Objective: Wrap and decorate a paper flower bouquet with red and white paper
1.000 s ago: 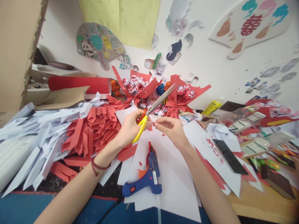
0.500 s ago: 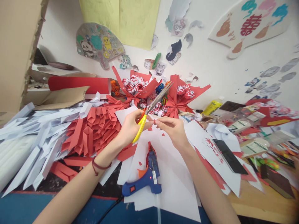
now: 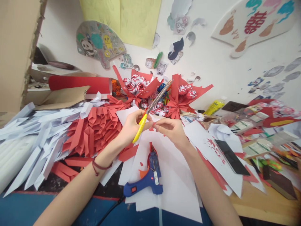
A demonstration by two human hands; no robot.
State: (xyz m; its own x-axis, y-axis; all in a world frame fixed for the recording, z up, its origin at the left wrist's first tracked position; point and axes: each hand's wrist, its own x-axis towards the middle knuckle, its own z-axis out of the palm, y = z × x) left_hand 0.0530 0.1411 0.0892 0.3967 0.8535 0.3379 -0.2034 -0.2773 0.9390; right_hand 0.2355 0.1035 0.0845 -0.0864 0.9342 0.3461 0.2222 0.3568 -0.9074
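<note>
Snipping underway — left hand [image 3: 131, 127] grips the yellow scissors [image 3: 150, 110], blades nearly closed; right hand [image 3: 172, 130] fingers pinch a small red scrap [image 3: 151, 128] — next, feed it squarely.

White wall [image 3: 211, 62] across the top, stuck with paper cutouts; yellow sheet [image 3: 131, 18] upper middle; wooden tabletop [image 3: 258, 204] lower right.

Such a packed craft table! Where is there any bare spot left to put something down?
Bare room is scarce: the white sheets right of the blue glue gun, between the forearms, and the blue edge nearest the camera. It is crowded left with folded red paper and white strips, and right around the black phone.
</note>
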